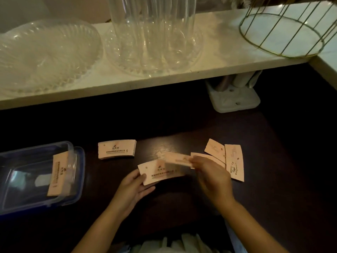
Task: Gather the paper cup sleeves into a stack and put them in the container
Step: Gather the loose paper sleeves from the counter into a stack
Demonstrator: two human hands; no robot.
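Pale pink flat paper cup sleeves point(234, 162) lie on the dark wooden table point(273, 198). The left hand point(134, 187) pinches one sleeve point(156, 171) at its left end. The right hand point(211, 177) grips a blurred sleeve point(177, 160) over it. A neat stack of sleeves point(116, 149) sits apart, between the hands and the clear plastic container with blue rim point(80, 179), where one sleeve bundle point(58, 177) leans inside. Free table remains around the hands; the white shelf edge point(145, 83) hangs over the far side. Small print on the sleeves is not readable.
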